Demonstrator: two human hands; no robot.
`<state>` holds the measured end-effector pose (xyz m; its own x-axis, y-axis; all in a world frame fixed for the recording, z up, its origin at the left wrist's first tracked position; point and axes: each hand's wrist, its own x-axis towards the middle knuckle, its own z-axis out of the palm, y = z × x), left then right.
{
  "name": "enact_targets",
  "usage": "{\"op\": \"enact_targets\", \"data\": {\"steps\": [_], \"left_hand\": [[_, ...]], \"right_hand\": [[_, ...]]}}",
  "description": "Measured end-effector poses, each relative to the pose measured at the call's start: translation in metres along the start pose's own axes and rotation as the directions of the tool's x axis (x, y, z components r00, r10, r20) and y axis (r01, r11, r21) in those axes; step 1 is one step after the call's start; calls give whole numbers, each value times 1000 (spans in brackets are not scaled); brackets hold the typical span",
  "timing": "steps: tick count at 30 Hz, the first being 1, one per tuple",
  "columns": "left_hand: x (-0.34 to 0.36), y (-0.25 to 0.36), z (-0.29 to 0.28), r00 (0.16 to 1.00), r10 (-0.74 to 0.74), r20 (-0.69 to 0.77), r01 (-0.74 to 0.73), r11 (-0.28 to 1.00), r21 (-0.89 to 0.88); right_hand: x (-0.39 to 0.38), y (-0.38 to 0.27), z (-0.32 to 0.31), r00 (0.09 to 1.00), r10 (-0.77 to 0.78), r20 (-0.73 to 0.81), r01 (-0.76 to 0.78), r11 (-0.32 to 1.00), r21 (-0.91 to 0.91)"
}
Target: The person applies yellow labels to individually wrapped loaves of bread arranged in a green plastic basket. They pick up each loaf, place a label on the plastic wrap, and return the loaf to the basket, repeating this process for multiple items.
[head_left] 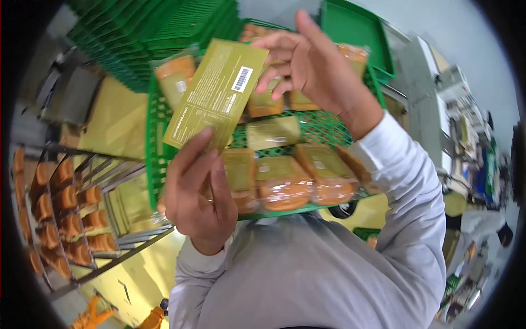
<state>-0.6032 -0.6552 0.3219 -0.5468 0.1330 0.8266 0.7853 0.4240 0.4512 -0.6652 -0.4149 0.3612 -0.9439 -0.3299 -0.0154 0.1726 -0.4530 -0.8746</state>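
An olive-green printed card [205, 90] with a white barcode patch is pinched at its lower end between the fingers and thumb of my left hand [197, 192]. It is tilted, its top leaning right. My right hand [323, 71] is beside the card's upper right edge, fingers spread and palm showing; whether a fingertip touches the card I cannot tell. Both hands are above a green plastic crate [153, 164] of bread loaves in clear wrap with olive labels. One wrapped loaf [282, 189] lies in the near row. Between the rows lies a flat olive packet [272, 133].
Stacked green crates [181, 24] rise at the far left, and a green tray [353, 30] stands at the far right. A metal rack [82, 268] of unwrapped loaves [68, 197] is on the left. Along the right runs a cluttered counter [433, 104].
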Motion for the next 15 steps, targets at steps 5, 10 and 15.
{"op": "enact_targets", "data": {"steps": [5,10,15], "left_hand": [[-13,42,52,938,193,287,-151,975,-162],[-35,101,99,747,156,646,125,922,-367],[-57,125,139,571,147,807,40,978,-207]], "right_hand": [[-89,-43,-43,955,-207,-213,42,804,-593],[-152,-78,-133,929,-96,-359,-124,831,-543],[-165,-28,-213,879,319,-354,-440,829,-347]]}}
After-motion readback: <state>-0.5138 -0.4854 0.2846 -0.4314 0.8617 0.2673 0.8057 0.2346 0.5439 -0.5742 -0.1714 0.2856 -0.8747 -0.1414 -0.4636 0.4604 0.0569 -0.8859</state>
